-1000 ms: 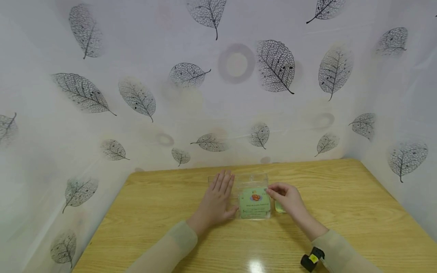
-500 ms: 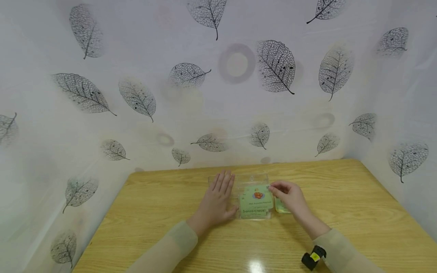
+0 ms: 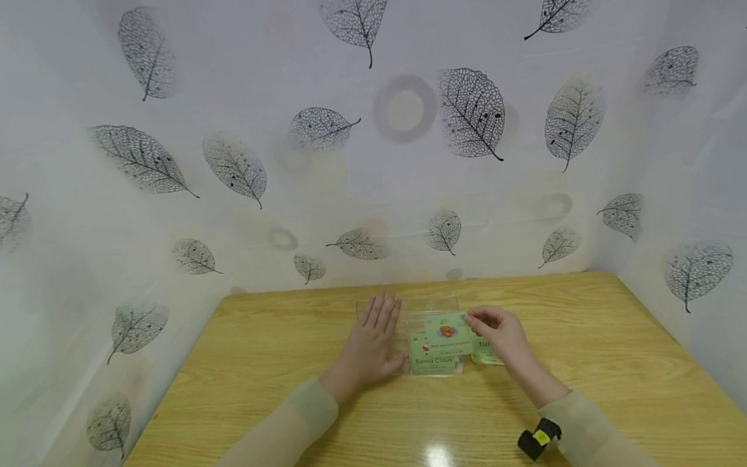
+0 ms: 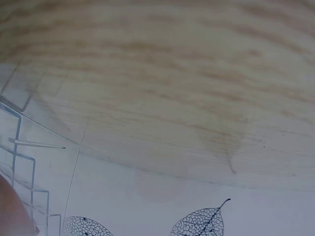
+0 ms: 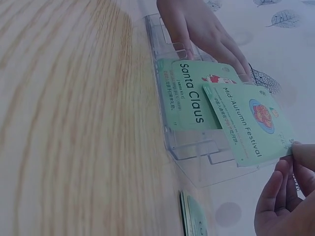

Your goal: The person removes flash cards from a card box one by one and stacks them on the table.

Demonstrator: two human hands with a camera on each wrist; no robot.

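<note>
My right hand (image 3: 496, 337) pinches the corner of a green flashcard (image 5: 251, 123) printed "Mid-Autumn Festival" with a plate of food. The flashcard is tilted and partly overlaps a second green flashcard (image 5: 189, 98) reading "Santa Claus", which rests in a clear plastic stepped card holder (image 5: 192, 145). Fingers straight, my left hand (image 3: 370, 340) lies on the left part of that holder. In the left wrist view only the holder's stepped edge (image 4: 32, 172) and a bit of a finger show.
A small stack of green flashcards (image 5: 196, 216) lies on the wooden table (image 3: 280, 331) just right of the holder, partly behind my right hand in the head view. A leaf-patterned white sheet (image 3: 373, 188) hangs behind the table. My right wrist carries a black camera (image 3: 538, 440).
The Mid-Autumn Festival flashcard has moved up and right in my right hand, uncovering the Santa Claus flashcard beneath. More of the stack at right shows. My left hand has stayed put.
</note>
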